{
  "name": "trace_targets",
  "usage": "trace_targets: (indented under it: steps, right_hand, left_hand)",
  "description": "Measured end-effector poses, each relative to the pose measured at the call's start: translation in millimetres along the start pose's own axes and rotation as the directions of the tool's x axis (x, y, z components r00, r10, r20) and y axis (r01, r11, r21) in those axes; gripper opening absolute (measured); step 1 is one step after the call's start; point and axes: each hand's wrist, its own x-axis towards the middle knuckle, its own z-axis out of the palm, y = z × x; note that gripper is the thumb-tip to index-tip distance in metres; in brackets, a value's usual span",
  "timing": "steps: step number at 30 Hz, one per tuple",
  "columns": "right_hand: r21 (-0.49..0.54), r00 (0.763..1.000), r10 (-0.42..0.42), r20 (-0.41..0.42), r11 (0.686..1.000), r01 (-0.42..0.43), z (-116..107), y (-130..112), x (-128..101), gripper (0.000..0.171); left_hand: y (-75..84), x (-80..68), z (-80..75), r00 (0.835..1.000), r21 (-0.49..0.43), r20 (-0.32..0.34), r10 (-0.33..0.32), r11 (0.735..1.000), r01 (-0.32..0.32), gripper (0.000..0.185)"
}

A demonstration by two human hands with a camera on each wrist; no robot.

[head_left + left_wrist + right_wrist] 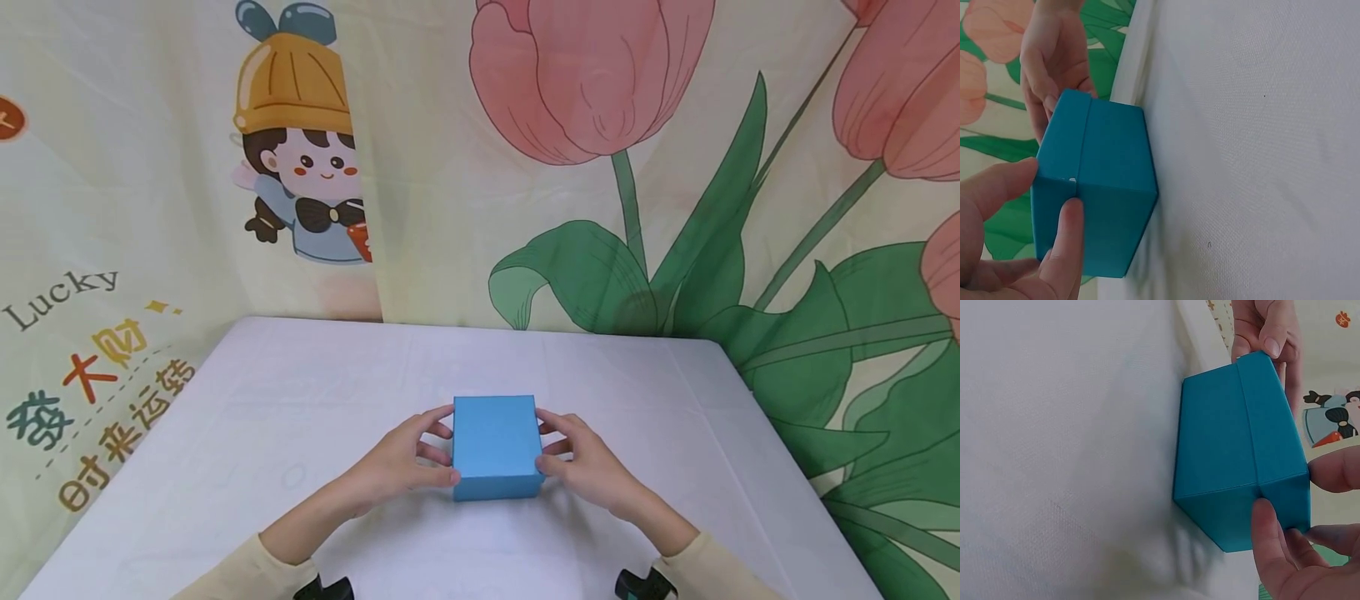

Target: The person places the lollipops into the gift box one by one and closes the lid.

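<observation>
**Two hands hold a blue box**

The blue box (495, 446) sits on the white counter (300, 417), near the middle and close to the person. It has a lid on top, and the lid is on. The left hand (397, 467) grips the left side of the box with thumb and fingers. The right hand (588, 467) grips the right side the same way. Behind the counter hangs a cloth (675, 167) with big pink tulips and a cartoon child in a yellow hat (303, 142).
</observation>
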Motion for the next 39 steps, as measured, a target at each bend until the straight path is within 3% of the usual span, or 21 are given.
trace_targets:
  steps: [39]
  right_hand:
    - [-0.016,1.0,-0.006,0.006,1.0,0.006,6.8,7.1,-2.7,0.071]
  left_hand:
    - [-9.0,7.6,-4.4,0.999,0.065,0.04,0.015,0.998,-0.018,0.099]
